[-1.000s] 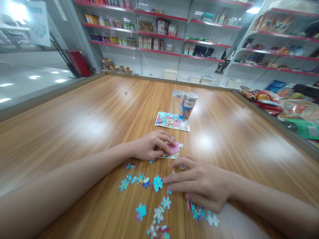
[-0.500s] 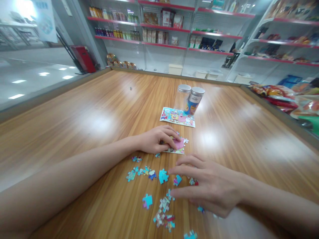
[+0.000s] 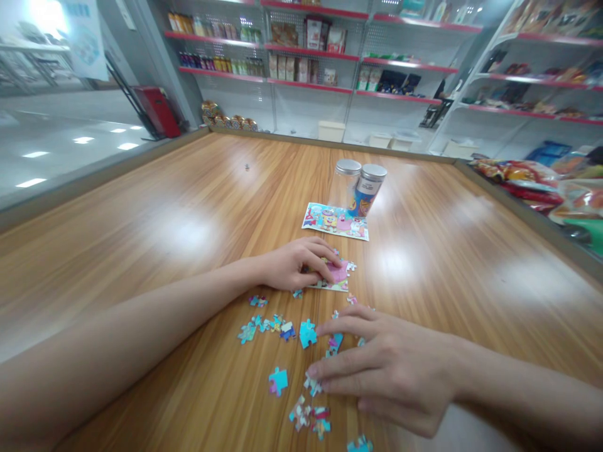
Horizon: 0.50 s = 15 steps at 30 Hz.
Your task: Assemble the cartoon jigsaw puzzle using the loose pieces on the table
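My left hand (image 3: 301,263) lies with its fingers spread on a partly joined jigsaw puzzle (image 3: 338,274), covering its left side. Nearer to me, my right hand (image 3: 381,364) is held low over loose puzzle pieces, its fingers apart. One fingertip is beside a light blue piece (image 3: 308,333); others touch or hover over a pale piece (image 3: 313,383), which I cannot tell. More pieces are partly hidden under this hand. To the left lie a cluster of small pieces (image 3: 264,324) and a blue and purple piece (image 3: 278,381).
Beyond the puzzle lies a printed picture sheet (image 3: 330,223) with cartoon figures. A clear jar (image 3: 345,185) and a printed jar (image 3: 370,191), both with silver lids, stand by it. Packaged snacks (image 3: 522,179) are at the right, past the table's edge; stocked shelves (image 3: 311,53) line the back.
My right hand has moved slightly down and toward me over the pieces, uncovering a few near the puzzle's lower right. The left hand has stayed in place.
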Tool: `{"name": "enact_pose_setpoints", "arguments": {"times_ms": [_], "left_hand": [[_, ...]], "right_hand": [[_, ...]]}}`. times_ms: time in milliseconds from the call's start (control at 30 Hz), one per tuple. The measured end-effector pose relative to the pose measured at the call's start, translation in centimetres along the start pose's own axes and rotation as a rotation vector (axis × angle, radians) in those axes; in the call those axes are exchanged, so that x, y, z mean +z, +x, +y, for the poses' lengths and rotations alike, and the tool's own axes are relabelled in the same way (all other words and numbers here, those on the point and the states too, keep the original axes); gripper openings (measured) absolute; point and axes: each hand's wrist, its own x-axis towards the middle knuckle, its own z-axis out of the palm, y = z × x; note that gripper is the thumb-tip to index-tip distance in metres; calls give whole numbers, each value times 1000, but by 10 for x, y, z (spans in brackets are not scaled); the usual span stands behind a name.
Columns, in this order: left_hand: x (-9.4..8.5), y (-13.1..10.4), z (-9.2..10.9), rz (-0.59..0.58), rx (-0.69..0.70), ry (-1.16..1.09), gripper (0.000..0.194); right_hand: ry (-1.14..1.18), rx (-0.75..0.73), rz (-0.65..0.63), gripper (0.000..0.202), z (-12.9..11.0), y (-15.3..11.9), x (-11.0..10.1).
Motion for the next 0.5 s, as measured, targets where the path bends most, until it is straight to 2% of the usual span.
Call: {"name": "enact_pose_setpoints", "arguments": {"times_ms": [200,367,500], "left_hand": [[0,0,1,7,2,-11,29],[-1,0,3,-13,-15,6,29],[0,-1,2,-1,-14,-5,27]], "right_hand": [[-47,93,137,9,8,-6,3],[-36,131,164,9,9,-6,5],[-81,201,137,22,9,-6,7]]}}
